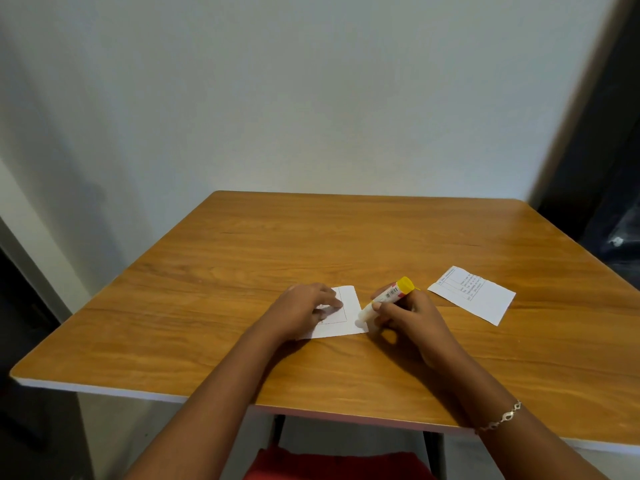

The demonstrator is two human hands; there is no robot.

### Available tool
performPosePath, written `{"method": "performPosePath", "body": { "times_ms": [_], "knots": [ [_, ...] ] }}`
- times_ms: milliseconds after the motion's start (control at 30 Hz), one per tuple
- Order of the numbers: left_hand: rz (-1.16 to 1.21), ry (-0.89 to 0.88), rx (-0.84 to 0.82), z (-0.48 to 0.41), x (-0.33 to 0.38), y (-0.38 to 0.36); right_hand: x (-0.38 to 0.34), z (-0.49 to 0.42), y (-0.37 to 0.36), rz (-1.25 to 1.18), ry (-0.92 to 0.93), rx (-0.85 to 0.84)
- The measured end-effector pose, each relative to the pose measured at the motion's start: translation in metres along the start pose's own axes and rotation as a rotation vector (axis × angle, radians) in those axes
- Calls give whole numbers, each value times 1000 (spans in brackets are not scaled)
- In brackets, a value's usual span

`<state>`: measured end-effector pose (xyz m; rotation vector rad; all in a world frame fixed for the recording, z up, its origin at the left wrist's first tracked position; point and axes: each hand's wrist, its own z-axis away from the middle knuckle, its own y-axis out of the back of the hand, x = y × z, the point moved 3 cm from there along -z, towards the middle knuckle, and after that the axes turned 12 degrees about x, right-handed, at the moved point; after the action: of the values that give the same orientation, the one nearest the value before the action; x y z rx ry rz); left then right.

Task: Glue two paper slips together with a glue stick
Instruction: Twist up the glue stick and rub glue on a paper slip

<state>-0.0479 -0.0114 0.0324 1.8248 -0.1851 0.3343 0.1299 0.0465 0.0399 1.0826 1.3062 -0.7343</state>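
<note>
A white paper slip (349, 306) with a thin drawn rectangle lies flat near the middle of the wooden table (346, 237). My left hand (304, 308) rests palm down on its left part, fingers pressing it to the table. My right hand (412, 320) grips a glue stick (386, 299) with a yellow end, tilted so its white tip touches the slip's right edge. A second slip (476, 296) with printed text lies apart on the table to the right.
The table stands against a pale wall (311, 98). Its white front edge (138, 396) runs just before me, with something red (339, 465) below it. A dark area (609, 168) lies past the table's right side. My right wrist wears a bracelet (502, 417).
</note>
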Motion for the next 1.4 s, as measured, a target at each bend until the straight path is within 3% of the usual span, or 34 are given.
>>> {"method": "performPosePath", "body": {
  "times_ms": [100,300,533,1400],
  "knots": [
    [-56,36,5,0,-3,-3,2,-5,-1,-17,-42,6],
    [-265,52,198,7,0,-15,-1,-16,-6,9,-18,27],
    [-347,99,390,15,6,-18,-2,-31,-12,137,27,63],
    [-194,113,429,16,5,-21,-12,-52,-21,447,122,128]
  ]
}}
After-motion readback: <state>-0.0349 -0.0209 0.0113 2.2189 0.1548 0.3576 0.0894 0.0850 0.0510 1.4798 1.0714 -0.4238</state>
